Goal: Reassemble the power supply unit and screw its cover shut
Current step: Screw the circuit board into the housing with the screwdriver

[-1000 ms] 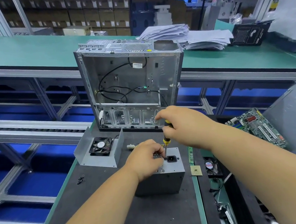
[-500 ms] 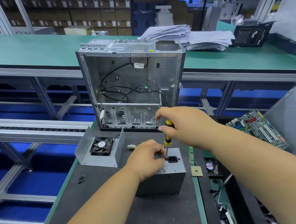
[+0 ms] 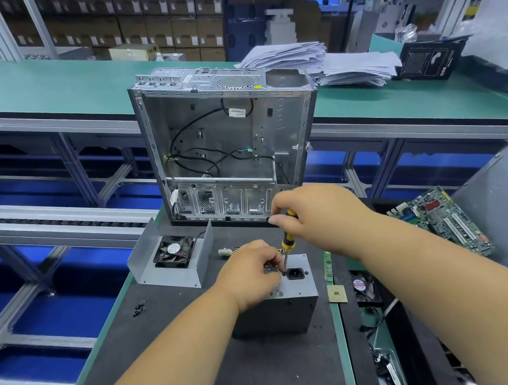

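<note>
Gripping the yellow-and-black screwdriver (image 3: 287,239) near its top, right hand (image 3: 317,216) curled round the handle, tip down beside the power socket (image 3: 295,273) atop the power supply unit (image 3: 280,305) at 6 o'clock on the dark mat (image 3: 176,348). Left hand (image 3: 250,273) resting on the unit, fingers pinched at the shaft near the tip. Fan cover (image 3: 174,261) at 9 o'clock of the unit; loose screws (image 3: 139,308) near; open computer case (image 3: 227,144) at 12.

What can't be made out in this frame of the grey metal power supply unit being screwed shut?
- Screw under the yellow-and-black screwdriver tip: hidden, head view, by the left hand fingers.
- Left part of the grey metal power supply unit top face: covered by the left hand.
- Screwdriver handle top: wrapped by the right hand.
- Small black screws on the dark mat: too small to count.
</note>
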Available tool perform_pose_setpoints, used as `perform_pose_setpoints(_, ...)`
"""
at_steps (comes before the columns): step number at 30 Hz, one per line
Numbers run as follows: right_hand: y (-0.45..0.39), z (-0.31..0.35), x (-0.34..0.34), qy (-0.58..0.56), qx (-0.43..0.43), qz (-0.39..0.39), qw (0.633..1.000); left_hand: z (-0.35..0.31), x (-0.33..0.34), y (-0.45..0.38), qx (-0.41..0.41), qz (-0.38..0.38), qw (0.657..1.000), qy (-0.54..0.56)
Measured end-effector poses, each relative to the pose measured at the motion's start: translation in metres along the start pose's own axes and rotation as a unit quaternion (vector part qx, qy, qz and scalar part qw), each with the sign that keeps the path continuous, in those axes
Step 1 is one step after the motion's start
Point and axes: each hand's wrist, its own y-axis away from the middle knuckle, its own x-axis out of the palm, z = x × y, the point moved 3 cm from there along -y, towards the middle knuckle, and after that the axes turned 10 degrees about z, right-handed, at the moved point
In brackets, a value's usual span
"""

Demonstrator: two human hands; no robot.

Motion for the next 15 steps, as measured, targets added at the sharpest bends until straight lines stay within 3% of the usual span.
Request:
perform_pose_setpoints(8, 0.0012, -0.0021, -0.0005, -0.072, -0.014, 0.007, 0.997, -0.0005, -0.0003, 0.0000, -0.005, 0.002, 1.000, -0.001)
perform_pose_setpoints(15, -0.0005, -0.0060, 0.0041, -0.005, 0.008, 0.009, 1.000, -0.0030, -0.0010, 0.0007, -0.001, 0.001, 1.000, 0.011)
